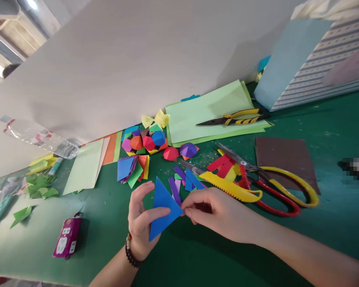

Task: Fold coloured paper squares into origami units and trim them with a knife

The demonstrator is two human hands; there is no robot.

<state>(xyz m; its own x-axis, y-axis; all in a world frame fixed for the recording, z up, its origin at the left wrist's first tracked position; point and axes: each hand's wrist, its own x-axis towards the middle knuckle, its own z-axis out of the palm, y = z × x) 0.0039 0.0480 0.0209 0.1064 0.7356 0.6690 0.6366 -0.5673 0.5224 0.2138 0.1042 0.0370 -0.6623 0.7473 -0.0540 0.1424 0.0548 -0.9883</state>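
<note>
A blue paper triangle (163, 213) is held up over the green table, one corner pointing right. My left hand (142, 223), with a beaded bracelet at the wrist, grips it with the thumb across its front face. The thumb and fingertips of my right hand (206, 209) pinch its right corner. Just beyond lie blue and purple paper strips (175, 191) and a craft knife with a yellow handle (230, 186). Further off are folded colourful paper pieces (143, 141) and a small fan of coloured paper squares (133, 169).
Large scissors (275, 181) lie right of the knife, partly over brown paper (287, 159). Pliers (233, 118) rest on pale green sheets (209, 107) by the wall. A striped box (323, 63) stands back right. At left are a purple packet (67, 238) and a clear bottle (42, 137).
</note>
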